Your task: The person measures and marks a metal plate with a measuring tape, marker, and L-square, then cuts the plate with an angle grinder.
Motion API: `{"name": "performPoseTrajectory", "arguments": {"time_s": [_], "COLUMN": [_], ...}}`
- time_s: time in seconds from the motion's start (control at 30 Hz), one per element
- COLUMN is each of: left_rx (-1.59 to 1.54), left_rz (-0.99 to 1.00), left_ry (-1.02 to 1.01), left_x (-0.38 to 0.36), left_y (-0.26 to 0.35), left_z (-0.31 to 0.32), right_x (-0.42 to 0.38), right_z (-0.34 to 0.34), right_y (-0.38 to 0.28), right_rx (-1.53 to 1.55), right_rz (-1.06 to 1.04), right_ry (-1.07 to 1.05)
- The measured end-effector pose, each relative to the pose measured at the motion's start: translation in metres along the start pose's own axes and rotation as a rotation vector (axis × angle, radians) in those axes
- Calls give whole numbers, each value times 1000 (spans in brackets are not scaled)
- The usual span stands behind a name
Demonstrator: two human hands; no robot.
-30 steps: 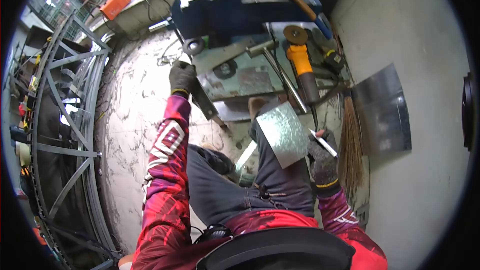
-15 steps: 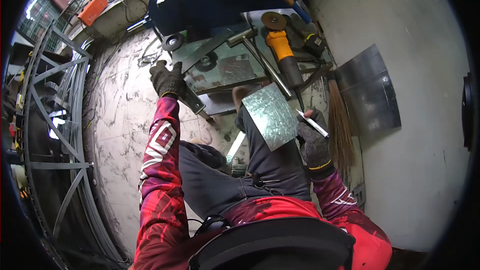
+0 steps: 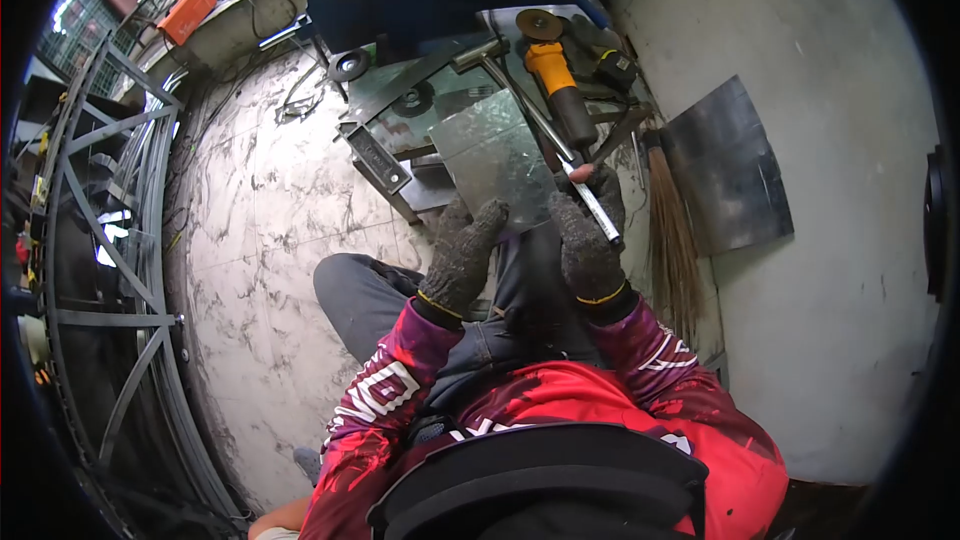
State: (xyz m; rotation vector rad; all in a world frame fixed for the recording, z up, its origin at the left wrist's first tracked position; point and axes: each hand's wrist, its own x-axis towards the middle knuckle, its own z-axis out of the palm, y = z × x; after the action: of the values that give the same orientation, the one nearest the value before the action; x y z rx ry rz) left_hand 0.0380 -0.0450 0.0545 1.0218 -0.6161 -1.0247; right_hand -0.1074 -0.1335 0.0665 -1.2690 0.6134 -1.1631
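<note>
A rectangular shiny metal sheet (image 3: pixel 492 155) is held between my gloved hands, above my thighs and in front of the low work table. My left hand (image 3: pixel 465 252) pinches its lower left corner, thumb on the upper face. My right hand (image 3: pixel 588 252) grips the lower right edge and also holds a white marker (image 3: pixel 598 208) slanting across its fingers. The marker's dark end points back toward me. Beyond the sheet, a hammer (image 3: pixel 530 105) with a metal handle lies beside a yellow angle grinder (image 3: pixel 556 90).
The work table (image 3: pixel 385 90) carries a black disc (image 3: pixel 411 100) and a tape measure (image 3: pixel 614 70). A broom (image 3: pixel 672 240) and a dark metal sheet (image 3: pixel 730 170) lean on the right wall. Metal framing (image 3: pixel 110 315) stands left; an orange box (image 3: pixel 187 13) sits farther back.
My left hand has come back from the table's left side to take the metal sheet's corner. The sheet has shifted left and forward, with my right hand still holding it and the marker.
</note>
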Motion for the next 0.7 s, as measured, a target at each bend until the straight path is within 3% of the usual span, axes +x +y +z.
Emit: {"name": "performPoseTrajectory", "arguments": {"time_s": [0.1, 0.2, 0.37, 0.47, 0.5, 0.53, 0.6, 0.67, 0.7], "left_rx": [-149, 69, 549, 664, 906, 894, 959, 794, 952], "left_rz": [-36, 156, 327, 381, 487, 376, 366, 417, 421], "left_ry": [70, 139, 281, 288, 299, 323, 330, 294, 347], "left_x": [1, 8, 51, 95, 135, 149, 197, 243, 264], "left_y": [24, 65, 155, 212, 241, 254, 262, 268, 274], "left_z": [-6, -27, -93, -103, -121, -120, -136, -157, -167], "right_x": [0, -3, 2, 1, 5, 9, 18, 33, 38], "right_z": [5, -1, -33, -47, -45, -41, -29, -14, -11], "right_y": [2, -20, -9, 7, 14, 16, 16, 12, 16], "right_rx": [-64, 196, 76, 3, -64, -54, -20, 29, 17], "right_rz": [-99, -5, 86, 159, 179, 186, 256, 229, 221], "right_ry": [-20, -93, -48, -73, -156, -158, -207, -227, -214]}}
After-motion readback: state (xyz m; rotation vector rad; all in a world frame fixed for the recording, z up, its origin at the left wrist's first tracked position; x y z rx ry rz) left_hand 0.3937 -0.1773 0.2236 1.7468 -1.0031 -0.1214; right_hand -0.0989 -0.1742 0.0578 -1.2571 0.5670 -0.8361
